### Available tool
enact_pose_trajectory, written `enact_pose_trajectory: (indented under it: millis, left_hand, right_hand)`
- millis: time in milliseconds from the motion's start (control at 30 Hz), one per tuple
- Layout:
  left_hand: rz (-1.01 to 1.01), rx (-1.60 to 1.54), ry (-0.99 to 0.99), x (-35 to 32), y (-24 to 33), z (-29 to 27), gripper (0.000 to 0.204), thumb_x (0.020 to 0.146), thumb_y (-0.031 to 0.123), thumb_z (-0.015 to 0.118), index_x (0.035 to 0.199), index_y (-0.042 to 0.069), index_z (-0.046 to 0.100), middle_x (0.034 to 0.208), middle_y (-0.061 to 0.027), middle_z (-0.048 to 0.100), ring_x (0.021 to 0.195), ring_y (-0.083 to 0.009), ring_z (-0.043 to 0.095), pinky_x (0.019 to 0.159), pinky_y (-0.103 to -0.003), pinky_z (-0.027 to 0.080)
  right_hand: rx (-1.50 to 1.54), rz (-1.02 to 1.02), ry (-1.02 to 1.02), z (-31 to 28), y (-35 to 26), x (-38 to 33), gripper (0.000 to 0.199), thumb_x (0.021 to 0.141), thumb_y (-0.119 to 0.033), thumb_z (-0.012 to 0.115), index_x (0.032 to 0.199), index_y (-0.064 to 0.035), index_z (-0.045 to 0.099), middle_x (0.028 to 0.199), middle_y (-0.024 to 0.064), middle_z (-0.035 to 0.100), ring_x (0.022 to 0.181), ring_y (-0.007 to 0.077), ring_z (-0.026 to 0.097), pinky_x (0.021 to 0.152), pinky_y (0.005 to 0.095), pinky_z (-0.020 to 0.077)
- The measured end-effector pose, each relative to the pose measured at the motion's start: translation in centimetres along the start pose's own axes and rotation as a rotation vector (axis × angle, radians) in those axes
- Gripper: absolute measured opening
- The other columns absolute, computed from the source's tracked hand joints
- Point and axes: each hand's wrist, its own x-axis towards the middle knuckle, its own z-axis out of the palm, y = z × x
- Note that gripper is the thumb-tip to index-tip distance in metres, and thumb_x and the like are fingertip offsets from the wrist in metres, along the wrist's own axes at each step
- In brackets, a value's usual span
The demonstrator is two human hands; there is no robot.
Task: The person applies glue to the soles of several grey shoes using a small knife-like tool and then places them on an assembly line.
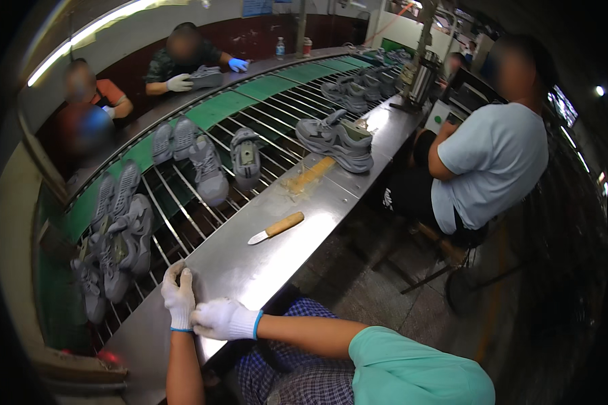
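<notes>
White knit gloves with blue-edged cuffs cover both hands. My left hand (178, 297) is raised at the near edge of the metal table (216, 260), its fingers loosely bent, the thumb apart and nothing visible in it. Closed at the left wrist, my right hand (226, 319) grips the left glove's cuff. Ahead of them a knife (277, 227) with a wooden handle and short blade lies on the metal. Farther along stands a pair of grey sneakers (334, 142), beside a yellowish worn patch (309, 177).
Grey shoes (208, 172) stand on the metal roller rack (172, 209) to the left, with more shoes (115, 250) nearer me. A green belt (263, 86) runs behind. Co-workers sit across and a person in a light shirt (496, 162) sits at right.
</notes>
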Motion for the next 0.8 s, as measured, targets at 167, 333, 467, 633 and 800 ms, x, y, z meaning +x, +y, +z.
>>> enact_pose_trajectory:
  millis: [167, 333, 467, 633, 800]
  left_hand:
    - [-0.002, 0.113, 0.078, -4.6, 2.0, -3.5, 0.03, 0.099, 0.017, 0.068, 0.119, -0.004, 0.074, 0.111, -0.0185, 0.077, 0.103, -0.0285, 0.074, 0.096, -0.039, 0.057]
    - [0.008, 0.166, 0.113, -7.0, 4.5, -5.0, 0.03, 0.098, 0.018, 0.069, 0.115, -0.005, 0.075, 0.111, -0.0225, 0.077, 0.104, -0.034, 0.074, 0.095, -0.04, 0.058]
    - [-0.106, 0.061, 0.143, -8.4, 5.1, -6.0, 0.029, 0.097, 0.017, 0.07, 0.116, -0.005, 0.076, 0.115, -0.0205, 0.077, 0.106, -0.0318, 0.075, 0.097, -0.038, 0.058]
    - [-0.08, 0.202, 0.132, -8.5, 5.2, -6.6, 0.03, 0.096, 0.018, 0.071, 0.117, -0.003, 0.077, 0.119, -0.02, 0.076, 0.109, -0.0338, 0.073, 0.1, -0.039, 0.058]
    - [-0.056, 0.31, 0.102, -7.3, 5.2, -5.5, 0.03, 0.095, 0.023, 0.073, 0.115, 0.002, 0.078, 0.117, -0.0169, 0.077, 0.115, -0.0354, 0.07, 0.105, -0.044, 0.054]
  right_hand:
    - [0.037, 0.005, 0.1, -0.7, 0.7, -0.7, 0.027, 0.103, -0.032, 0.062, 0.105, -0.0069, 0.071, 0.098, 0.0186, 0.073, 0.092, 0.04, 0.073, 0.084, 0.0515, 0.0587]
    - [-0.05, 0.101, 0.024, -1.0, 0.7, -1.4, 0.027, 0.102, -0.034, 0.063, 0.106, -0.0095, 0.073, 0.103, 0.0169, 0.074, 0.095, 0.0387, 0.073, 0.086, 0.0494, 0.0595]
    - [-0.076, 0.048, 0.096, -0.6, 0.0, -1.6, 0.023, 0.101, -0.033, 0.065, 0.105, -0.0129, 0.076, 0.104, 0.014, 0.075, 0.095, 0.0379, 0.073, 0.084, 0.0491, 0.0598]
    - [-0.061, 0.065, 0.026, -0.7, -0.8, -1.3, 0.023, 0.1, -0.031, 0.065, 0.102, -0.0115, 0.077, 0.1, 0.013, 0.076, 0.092, 0.036, 0.074, 0.083, 0.0466, 0.0597]
    - [-0.013, 0.064, -0.054, -1.7, -1.0, -0.6, 0.026, 0.1, -0.028, 0.064, 0.106, -0.0069, 0.078, 0.1, 0.0136, 0.078, 0.094, 0.032, 0.076, 0.085, 0.0411, 0.0598]
